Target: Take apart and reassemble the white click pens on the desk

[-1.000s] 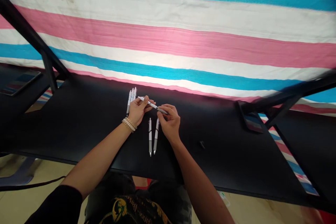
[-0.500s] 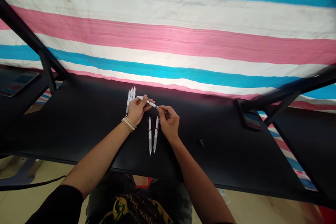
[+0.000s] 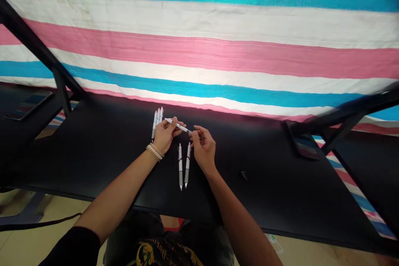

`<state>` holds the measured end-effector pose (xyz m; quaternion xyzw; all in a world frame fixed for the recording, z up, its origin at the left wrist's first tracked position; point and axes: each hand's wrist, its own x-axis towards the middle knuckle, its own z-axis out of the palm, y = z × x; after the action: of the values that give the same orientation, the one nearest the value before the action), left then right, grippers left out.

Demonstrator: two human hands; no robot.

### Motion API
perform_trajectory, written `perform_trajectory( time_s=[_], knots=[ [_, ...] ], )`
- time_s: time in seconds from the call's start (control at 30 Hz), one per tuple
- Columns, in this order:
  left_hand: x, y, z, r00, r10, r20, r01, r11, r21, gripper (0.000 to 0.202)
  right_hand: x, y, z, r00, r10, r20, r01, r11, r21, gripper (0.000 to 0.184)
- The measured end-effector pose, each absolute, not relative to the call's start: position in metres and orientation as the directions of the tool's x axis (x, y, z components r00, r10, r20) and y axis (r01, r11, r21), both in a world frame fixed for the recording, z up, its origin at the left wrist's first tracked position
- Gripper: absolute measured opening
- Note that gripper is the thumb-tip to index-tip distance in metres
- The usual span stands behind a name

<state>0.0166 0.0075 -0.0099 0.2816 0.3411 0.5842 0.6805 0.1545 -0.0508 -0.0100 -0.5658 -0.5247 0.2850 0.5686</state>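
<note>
I hold one white pen (image 3: 178, 125) between both hands above a black table (image 3: 102, 149). My left hand (image 3: 164, 135), with a beaded bracelet at the wrist, grips the pen's white upper part. My right hand (image 3: 204, 147) pinches its grey tip end with fingers closed. Two more white pens with grey grips (image 3: 183, 165) lie side by side on the table right below my hands. A small bunch of white pens (image 3: 157, 119) lies just beyond my left hand.
A striped pink, white and blue cloth (image 3: 218, 58) hangs behind the table. Black frame bars slant at the left (image 3: 37, 45) and right (image 3: 343, 112). A tiny dark part (image 3: 243, 174) lies on the table to the right of my right arm.
My right hand's fingers have slid along the pen from a looser hold to a tight pinch at its tip end. The view has shifted down slightly.
</note>
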Motion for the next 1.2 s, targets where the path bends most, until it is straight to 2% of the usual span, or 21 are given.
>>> perform_trajectory(
  time_s=[0.2,0.33,0.43,0.6,0.8,1.2],
  knots=[
    [0.0161,0.0069,-0.0083,0.073,0.988,-0.138,-0.604,0.154,0.782,0.042,0.1558,-0.0518,-0.0060,0.243,0.909,0.339,0.320,0.255,-0.913,0.014],
    [0.0166,0.0059,-0.0078,0.090,0.987,-0.132,-0.603,0.160,0.782,0.043,0.1551,-0.0519,-0.0094,0.269,0.919,0.289,0.282,0.212,-0.936,0.033],
    [0.0168,0.0053,-0.0074,0.112,0.985,-0.135,-0.600,0.175,0.780,0.043,0.1548,-0.0512,-0.0129,0.245,0.940,0.235,0.249,0.174,-0.953,0.036],
    [0.0160,0.0054,-0.0062,0.122,0.982,-0.144,-0.603,0.189,0.775,0.042,0.1563,-0.0510,-0.0120,0.156,0.934,0.321,0.388,0.241,-0.889,0.024],
    [0.0154,0.0073,-0.0059,0.082,0.986,-0.145,-0.595,0.165,0.787,0.041,0.1605,-0.0513,-0.0102,0.146,0.892,0.427,0.519,0.299,-0.801,0.025],
    [0.0155,0.0086,-0.0085,0.033,0.991,-0.127,-0.637,0.119,0.762,0.039,0.1639,-0.0523,-0.0063,0.178,0.863,0.472,0.650,0.257,-0.715,0.029]
  ],
)
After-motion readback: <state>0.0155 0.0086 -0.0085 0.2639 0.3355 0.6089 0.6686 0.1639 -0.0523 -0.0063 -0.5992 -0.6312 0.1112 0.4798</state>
